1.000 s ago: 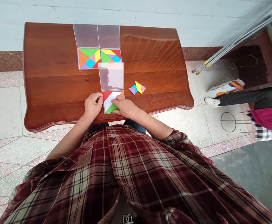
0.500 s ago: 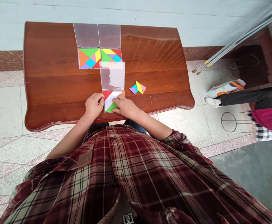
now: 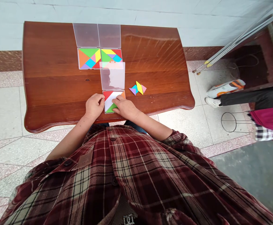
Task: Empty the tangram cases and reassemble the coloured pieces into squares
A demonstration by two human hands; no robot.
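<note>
An open clear tangram case [image 3: 110, 100] lies near the front edge of the wooden table [image 3: 47, 84], its lid [image 3: 112, 75] folded back. A red piece, a green piece and an orange corner sit in its white base. My left hand [image 3: 93, 105] is curled against the case's left edge, holding it. My right hand [image 3: 125, 107] rests on the case with its fingers pressed on the green triangle [image 3: 111, 108]. Several loose pieces [image 3: 137, 88], blue, purple, yellow and pink, lie on the table just right of the case.
Two more open cases with full tangram squares [image 3: 89, 58] [image 3: 111, 55] lie at the back, lids toward the wall. At the right, on the tiled floor, a person's shoe [image 3: 225, 88], a dark trouser leg and a wire ring stand.
My right hand's fingers have shifted slightly left over the green triangle. The left hand stays at the case's edge.
</note>
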